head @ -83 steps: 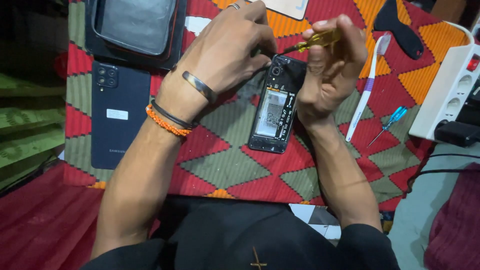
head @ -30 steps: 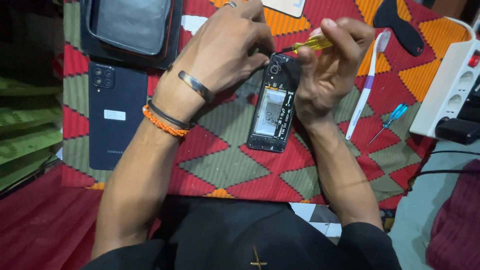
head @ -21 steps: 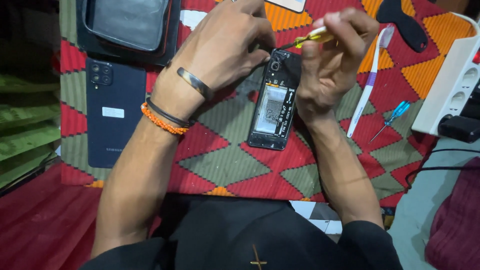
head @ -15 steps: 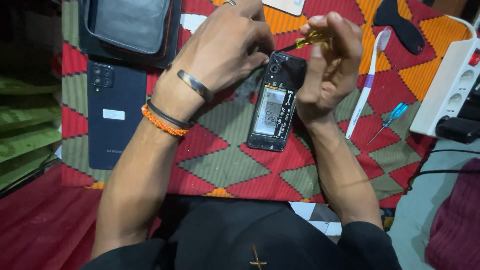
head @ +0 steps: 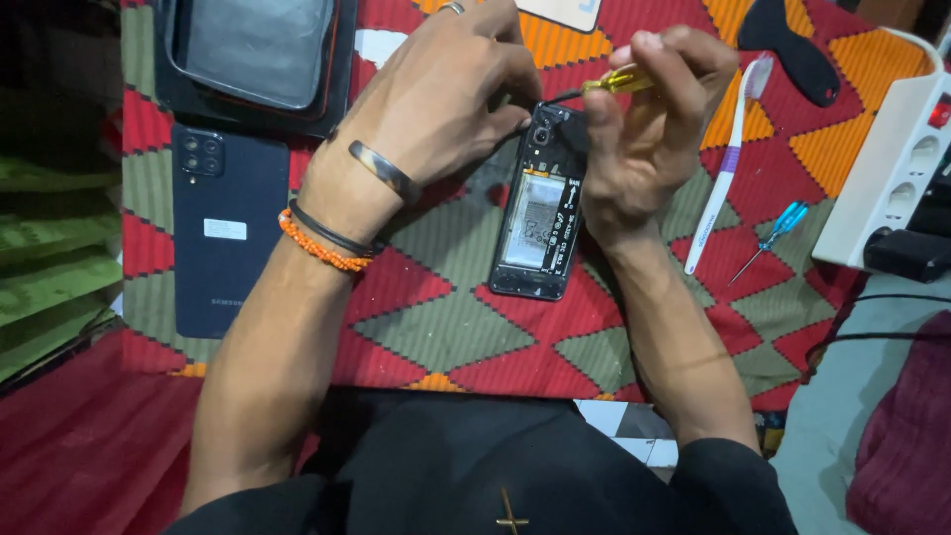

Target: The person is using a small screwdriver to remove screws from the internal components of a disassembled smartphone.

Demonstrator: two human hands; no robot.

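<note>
The opened black smartphone with its back cover off (head: 540, 213) lies near the middle of the red, green and orange zigzag-patterned cloth (head: 436, 327), silver battery showing, camera end pointing to twelve o'clock. My left hand (head: 446, 94) curls over that top corner, fingertips pressed against it. My right hand (head: 644, 129), at one o'clock, pinches a small yellow-handled screwdriver (head: 619, 81). At nine o'clock lies a dark blue phone back panel (head: 226, 233).
</note>
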